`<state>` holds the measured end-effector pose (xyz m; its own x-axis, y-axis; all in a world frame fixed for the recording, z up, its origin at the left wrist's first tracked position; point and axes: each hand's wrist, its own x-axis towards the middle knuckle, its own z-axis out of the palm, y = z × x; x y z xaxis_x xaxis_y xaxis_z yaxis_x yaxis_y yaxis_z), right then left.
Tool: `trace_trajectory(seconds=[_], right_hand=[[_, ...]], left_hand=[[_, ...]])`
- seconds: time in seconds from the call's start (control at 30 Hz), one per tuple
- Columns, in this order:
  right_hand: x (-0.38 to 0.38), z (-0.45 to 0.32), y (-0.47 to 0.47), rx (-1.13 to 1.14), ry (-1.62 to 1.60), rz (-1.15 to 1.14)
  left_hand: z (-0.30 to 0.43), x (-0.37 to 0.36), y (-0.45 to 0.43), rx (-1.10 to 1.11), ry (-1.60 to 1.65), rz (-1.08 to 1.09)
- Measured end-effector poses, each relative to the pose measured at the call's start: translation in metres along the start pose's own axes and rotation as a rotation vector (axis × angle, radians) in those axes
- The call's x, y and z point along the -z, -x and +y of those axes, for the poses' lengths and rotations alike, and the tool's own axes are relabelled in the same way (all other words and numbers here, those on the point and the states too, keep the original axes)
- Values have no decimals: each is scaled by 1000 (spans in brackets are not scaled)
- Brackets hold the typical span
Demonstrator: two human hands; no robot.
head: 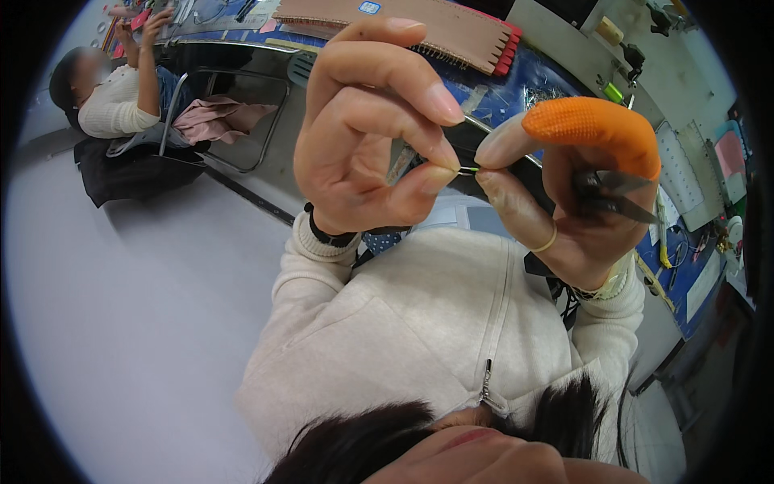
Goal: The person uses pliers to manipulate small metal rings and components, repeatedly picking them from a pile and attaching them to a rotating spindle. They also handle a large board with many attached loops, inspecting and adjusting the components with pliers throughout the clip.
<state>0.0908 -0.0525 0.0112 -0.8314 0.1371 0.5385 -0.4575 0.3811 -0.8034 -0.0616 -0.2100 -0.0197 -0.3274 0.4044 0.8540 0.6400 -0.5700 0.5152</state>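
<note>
Before my chest, my left hand [375,127] and my right hand [580,163] meet almost fingertip to fingertip. Between them runs a tiny thin piece [467,171], like a short wire, pale and dark with a bright green end. My left thumb and index finger pinch one end, and my right thumb and index finger pinch the green end. An orange textured finger cot [598,130] covers one right finger; pale cots cover the thumb and index finger. Dark pointed snips or tweezers [623,196] rest in my right palm, tips pointing outward; their handles are hidden.
Beyond my hands is a blue-topped workbench [547,69] with a brown toothed-edge board [417,24] and a heap of fine metal bits [541,95]. Tools and a yellow-handled tool [664,248] lie at right. At far left another person [121,103] sits by a metal-framed chair [266,121].
</note>
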Motion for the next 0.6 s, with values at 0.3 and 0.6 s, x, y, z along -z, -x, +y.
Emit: trace_trajectory(seconds=[0.3, 0.6], right_hand=[[4, 0, 4, -23, 22, 32], [8, -3, 7, 30, 252, 34]], left_hand=[[2, -6, -1, -13, -180, -65], [4, 8, 4, -36, -357, -134]])
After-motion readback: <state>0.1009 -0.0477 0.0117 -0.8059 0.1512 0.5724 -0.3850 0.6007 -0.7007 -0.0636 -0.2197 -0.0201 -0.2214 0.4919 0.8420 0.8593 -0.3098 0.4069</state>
